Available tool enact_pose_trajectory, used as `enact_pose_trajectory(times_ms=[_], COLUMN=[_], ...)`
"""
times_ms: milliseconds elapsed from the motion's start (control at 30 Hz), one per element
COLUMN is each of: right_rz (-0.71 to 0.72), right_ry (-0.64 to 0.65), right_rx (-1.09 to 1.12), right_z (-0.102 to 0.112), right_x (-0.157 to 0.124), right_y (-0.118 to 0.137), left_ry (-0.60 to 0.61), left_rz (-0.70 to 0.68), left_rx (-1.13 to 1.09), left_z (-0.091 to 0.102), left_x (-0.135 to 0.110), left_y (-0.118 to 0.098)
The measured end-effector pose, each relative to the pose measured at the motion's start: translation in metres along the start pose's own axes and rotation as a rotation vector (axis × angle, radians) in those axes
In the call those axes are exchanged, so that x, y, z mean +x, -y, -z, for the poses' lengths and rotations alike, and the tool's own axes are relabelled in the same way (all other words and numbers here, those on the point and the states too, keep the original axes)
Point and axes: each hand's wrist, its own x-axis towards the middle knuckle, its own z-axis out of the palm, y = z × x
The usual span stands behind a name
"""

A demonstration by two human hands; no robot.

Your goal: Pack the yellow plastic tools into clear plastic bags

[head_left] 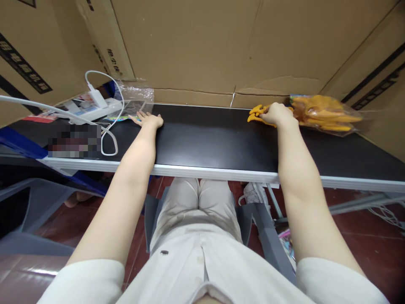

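Note:
My left hand (148,120) lies with its fingers spread at the left of the black tabletop (215,139), by a colourful flat packet and a clear plastic wrapper (136,93). On the right, my right hand (278,113) is closed around a yellow plastic piece (255,114) with curved prongs sticking out to the left. Its full shape is hidden under my fingers. Just right of that hand rests a clear bag of yellow plastic pieces (325,112), with a coloured card at its top edge.
A white power strip (103,110) with a plugged-in charger and a looping white cable (114,145) sits at the left. Cardboard walls (190,46) close off the back and sides. A pale metal edge (215,172) runs along the table front. A grey chair (38,202) stands at lower left.

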Motion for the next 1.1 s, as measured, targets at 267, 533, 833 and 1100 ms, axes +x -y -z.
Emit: enact_pose_trajectory(times_ms=[267,533,833,1100], right_rz=[-0.122,-0.094,-0.074,-0.049], right_ry=[0.039,0.100,0.108,0.135], right_rx=[-0.119,-0.090,-0.105,-0.141], right_z=[0.002,-0.002,-0.010,-0.004], right_x=[-0.011,-0.006,0.005,0.000], right_y=[0.012,0.008,-0.002,0.002], left_ry=[0.134,0.296,-0.119,-0.083], left_rz=[-0.131,-0.676,-0.655,-0.684], left_rx=[0.223,0.041,-0.075,0.038], left_z=[0.011,0.016,-0.003,-0.016], left_x=[-0.028,-0.046,-0.028,-0.032], left_y=[-0.027,-0.042,-0.043,-0.044])
